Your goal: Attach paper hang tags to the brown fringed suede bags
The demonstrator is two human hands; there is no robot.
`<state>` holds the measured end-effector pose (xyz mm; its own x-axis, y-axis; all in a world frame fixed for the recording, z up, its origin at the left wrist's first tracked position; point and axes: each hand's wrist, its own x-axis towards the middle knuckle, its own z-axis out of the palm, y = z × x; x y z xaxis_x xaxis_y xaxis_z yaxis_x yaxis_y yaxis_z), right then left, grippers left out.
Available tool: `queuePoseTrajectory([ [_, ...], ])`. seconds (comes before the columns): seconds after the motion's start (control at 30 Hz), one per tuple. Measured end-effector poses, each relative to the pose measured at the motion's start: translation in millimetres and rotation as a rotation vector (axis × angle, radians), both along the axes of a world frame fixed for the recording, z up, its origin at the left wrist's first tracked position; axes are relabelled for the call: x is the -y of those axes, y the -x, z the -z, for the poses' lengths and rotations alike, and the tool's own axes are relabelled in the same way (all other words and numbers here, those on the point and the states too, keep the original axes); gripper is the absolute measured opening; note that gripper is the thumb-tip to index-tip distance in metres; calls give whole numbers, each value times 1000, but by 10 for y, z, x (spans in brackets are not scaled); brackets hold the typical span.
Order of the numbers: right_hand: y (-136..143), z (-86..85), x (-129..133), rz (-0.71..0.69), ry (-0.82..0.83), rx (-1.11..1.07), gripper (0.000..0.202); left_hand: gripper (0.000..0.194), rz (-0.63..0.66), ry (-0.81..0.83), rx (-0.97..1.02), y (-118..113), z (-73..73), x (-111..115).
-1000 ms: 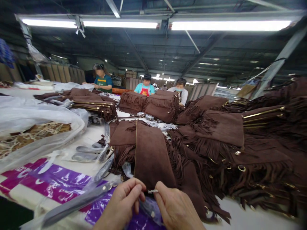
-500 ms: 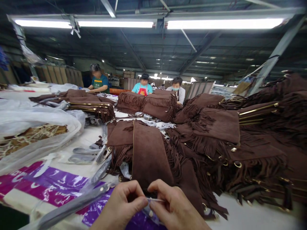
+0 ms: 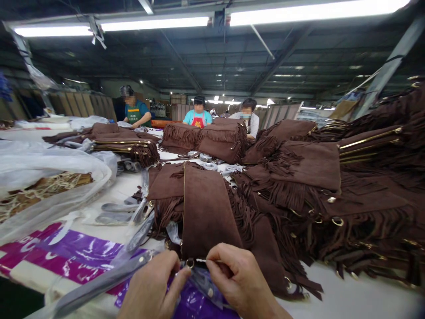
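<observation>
Both hands [image 3: 199,283] pinching metal ring [image 3: 190,263] (brown suede bag's [image 3: 207,212] corner), table edge

Dark factory hall, steel roof beams [image 3: 282,57], long fluorescent tube lights [image 3: 156,23] overhead.

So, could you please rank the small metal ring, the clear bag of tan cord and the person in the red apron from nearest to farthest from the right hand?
From the right hand, head view:
1. Small metal ring, just left of its fingertips, at the brown flap's edge.
2. Clear bag of tan cord, far left on the table.
3. Person in the red apron, at the table's far end.
</observation>
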<state>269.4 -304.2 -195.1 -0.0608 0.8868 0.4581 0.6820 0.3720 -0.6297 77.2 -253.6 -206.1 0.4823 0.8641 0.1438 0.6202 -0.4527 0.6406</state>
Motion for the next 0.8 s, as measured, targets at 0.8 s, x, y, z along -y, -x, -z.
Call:
queuePoseTrajectory([
  [0.8, 36, -40, -63, -39, 90, 328, 16, 4, 108, 99, 106, 48, 382, 214],
])
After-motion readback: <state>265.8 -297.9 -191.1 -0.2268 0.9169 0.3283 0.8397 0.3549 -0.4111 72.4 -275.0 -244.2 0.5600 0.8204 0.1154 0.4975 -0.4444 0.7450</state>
